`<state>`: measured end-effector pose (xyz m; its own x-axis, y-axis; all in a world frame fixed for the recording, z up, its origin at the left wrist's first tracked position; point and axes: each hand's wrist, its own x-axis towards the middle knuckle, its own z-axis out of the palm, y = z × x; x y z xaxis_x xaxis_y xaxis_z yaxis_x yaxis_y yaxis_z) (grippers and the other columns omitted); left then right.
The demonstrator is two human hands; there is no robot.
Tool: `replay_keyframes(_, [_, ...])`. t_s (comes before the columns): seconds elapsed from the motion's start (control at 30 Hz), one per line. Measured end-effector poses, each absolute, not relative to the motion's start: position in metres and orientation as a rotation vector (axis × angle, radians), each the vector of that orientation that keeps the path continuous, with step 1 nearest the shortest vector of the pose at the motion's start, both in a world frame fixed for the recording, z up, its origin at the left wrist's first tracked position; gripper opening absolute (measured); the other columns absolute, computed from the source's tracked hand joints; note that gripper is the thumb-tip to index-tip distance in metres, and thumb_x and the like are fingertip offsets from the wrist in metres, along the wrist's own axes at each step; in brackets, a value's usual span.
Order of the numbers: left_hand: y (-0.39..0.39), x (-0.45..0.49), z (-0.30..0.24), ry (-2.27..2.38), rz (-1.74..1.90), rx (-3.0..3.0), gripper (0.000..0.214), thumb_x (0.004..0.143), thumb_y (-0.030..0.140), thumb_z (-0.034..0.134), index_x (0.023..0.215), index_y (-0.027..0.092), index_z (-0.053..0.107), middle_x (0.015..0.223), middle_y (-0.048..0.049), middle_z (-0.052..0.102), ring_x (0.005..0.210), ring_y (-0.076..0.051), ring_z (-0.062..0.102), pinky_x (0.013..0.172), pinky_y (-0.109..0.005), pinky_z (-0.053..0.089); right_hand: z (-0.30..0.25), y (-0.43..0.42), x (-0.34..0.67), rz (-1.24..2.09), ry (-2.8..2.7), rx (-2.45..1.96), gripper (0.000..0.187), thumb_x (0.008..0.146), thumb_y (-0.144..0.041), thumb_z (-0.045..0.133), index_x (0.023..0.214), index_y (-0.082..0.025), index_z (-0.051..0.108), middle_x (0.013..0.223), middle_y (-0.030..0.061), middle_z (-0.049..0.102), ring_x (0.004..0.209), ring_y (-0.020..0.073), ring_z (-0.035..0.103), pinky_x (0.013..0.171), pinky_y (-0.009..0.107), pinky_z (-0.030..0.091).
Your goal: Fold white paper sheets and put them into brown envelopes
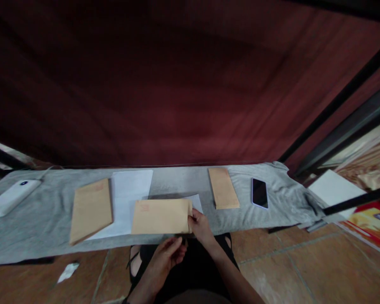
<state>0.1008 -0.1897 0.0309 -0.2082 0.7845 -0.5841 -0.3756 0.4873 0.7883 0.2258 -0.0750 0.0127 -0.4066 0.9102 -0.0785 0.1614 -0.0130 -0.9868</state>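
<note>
A tan paper envelope (163, 216) with small red print lies lengthwise in front of me, over white paper. Its right end is pinched by my right hand (200, 226), where the flap end shows. Just below the envelope's lower edge, my left hand (169, 253) is closed with curled fingers. Something small and dark shows by its fingertips, too unclear to name. White sheets (131, 185) stick out behind the envelope, and a corner of white paper (196, 202) shows near my right hand. To the left a wider stack of tan envelopes (91, 209) partly covers the sheets.
A grey cloth (177, 183) covers the narrow table. Right of the middle lie another tan envelope (223, 188) and a phone (259, 193). A white device (12, 197) with a cable is at the far left. A dark red panel (177, 105) rises behind; tiled floor (278, 266) shows below.
</note>
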Motion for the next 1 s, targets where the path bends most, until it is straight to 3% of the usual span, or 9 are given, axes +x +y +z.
replay_keyframes(0.07, [-0.193, 0.095, 0.032, 1.636, 1.072, 0.866, 0.027, 0.075, 0.042, 0.077, 0.084, 0.018, 0.069, 0.083, -0.0081, 0.074, 0.084, -0.029, 0.073, 0.081, -0.045, 0.060, 0.011, -0.072, 0.232, 1.341, -1.716, -1.179, 0.017, 0.083, -0.028, 0.053, 0.085, -0.024, 0.069, 0.074, -0.0005, 0.068, 0.073, 0.0186, 0.062, 0.073, 0.029, 0.050])
replay_keyframes(0.13, [-0.191, 0.083, 0.036, 1.884, 1.064, 1.457, 0.035, 0.078, 0.032, 0.072, 0.111, 0.021, 0.070, 0.122, -0.0121, 0.070, 0.120, -0.034, 0.063, 0.104, -0.052, 0.050, 0.011, -0.072, 0.236, 1.304, -1.766, -1.155, 0.018, 0.084, -0.025, 0.050, 0.085, -0.025, 0.068, 0.073, -0.0013, 0.066, 0.074, 0.0183, 0.062, 0.074, 0.028, 0.050])
replay_keyframes(0.2, [-0.182, 0.068, 0.040, 2.039, 0.900, 1.985, 0.066, 0.078, 0.023, 0.070, 0.142, 0.024, 0.052, 0.158, -0.0141, 0.040, 0.147, -0.036, 0.034, 0.118, -0.058, 0.032, 0.014, -0.072, 0.240, 1.312, -1.789, -1.109, 0.018, 0.085, -0.025, 0.049, 0.086, -0.024, 0.066, 0.073, -0.0016, 0.065, 0.076, 0.0180, 0.062, 0.074, 0.027, 0.050])
replay_keyframes(0.27, [-0.172, 0.053, 0.043, 2.103, 0.682, 2.302, 0.090, 0.074, 0.024, 0.075, 0.154, 0.023, 0.034, 0.167, -0.0180, 0.017, 0.153, -0.039, 0.019, 0.119, -0.063, 0.024, 0.018, -0.073, 0.242, 1.323, -1.810, -1.069, 0.017, 0.086, -0.025, 0.048, 0.087, -0.023, 0.065, 0.074, -0.0015, 0.065, 0.076, 0.0175, 0.062, 0.073, 0.026, 0.050])
replay_keyframes(0.37, [-0.159, 0.036, 0.043, 2.103, 0.488, 2.509, 0.105, 0.070, 0.032, 0.079, 0.158, 0.022, 0.023, 0.167, -0.0220, 0.013, 0.152, -0.043, 0.017, 0.118, -0.067, 0.020, 0.023, -0.075, 0.247, 1.357, -1.844, -1.008, 0.018, 0.087, -0.025, 0.047, 0.086, -0.022, 0.065, 0.077, -0.0013, 0.064, 0.076, 0.0161, 0.061, 0.071, 0.025, 0.049])
replay_keyframes(0.53, [-0.153, 0.033, 0.041, 2.035, 0.443, 2.575, 0.104, 0.070, 0.034, 0.075, 0.158, 0.019, 0.023, 0.154, -0.0221, 0.041, 0.147, -0.041, 0.030, 0.118, -0.067, 0.019, 0.015, -0.077, 0.253, 1.385, -1.799, -1.057, 0.014, 0.085, -0.024, 0.048, 0.082, -0.022, 0.061, 0.074, -0.0028, 0.061, 0.073, 0.0147, 0.060, 0.068, 0.024, 0.047])
replay_keyframes(0.67, [-0.156, 0.043, 0.035, 2.048, 0.503, 2.568, 0.091, 0.074, 0.024, 0.066, 0.157, 0.020, 0.028, 0.146, -0.0180, 0.050, 0.142, -0.037, 0.039, 0.120, -0.064, 0.017, 0.003, -0.077, 0.253, 1.403, -1.627, -1.301, 0.010, 0.083, -0.023, 0.048, 0.082, -0.022, 0.058, 0.069, -0.0032, 0.059, 0.060, 0.0147, 0.058, 0.057, 0.024, 0.046])
replay_keyframes(0.83, [-0.161, 0.058, 0.026, 2.147, 0.549, 2.485, 0.087, 0.077, 0.025, 0.064, 0.156, 0.015, 0.029, 0.142, -0.0192, 0.053, 0.136, -0.037, 0.046, 0.120, -0.061, 0.022, 0.018, -0.079, 0.265, 0.998, -1.647, -1.265, 0.019, 0.085, -0.021, 0.050, 0.096, -0.021, 0.065, 0.094, 0.0053, 0.069, 0.090, 0.0196, 0.066, 0.085, 0.031, 0.051])
replay_keyframes(1.0, [-0.162, 0.067, 0.028, 2.145, 0.583, 2.435, 0.090, 0.077, 0.028, 0.066, 0.156, 0.012, 0.027, 0.139, -0.0203, 0.055, 0.134, -0.037, 0.048, 0.118, -0.062, 0.025, 0.039, -0.086, 0.282, 1.048, -1.817, -1.112, 0.026, 0.090, -0.020, 0.045, 0.096, -0.020, 0.070, 0.094, 0.0059, 0.070, 0.088, 0.0184, 0.066, 0.084, 0.029, 0.052])
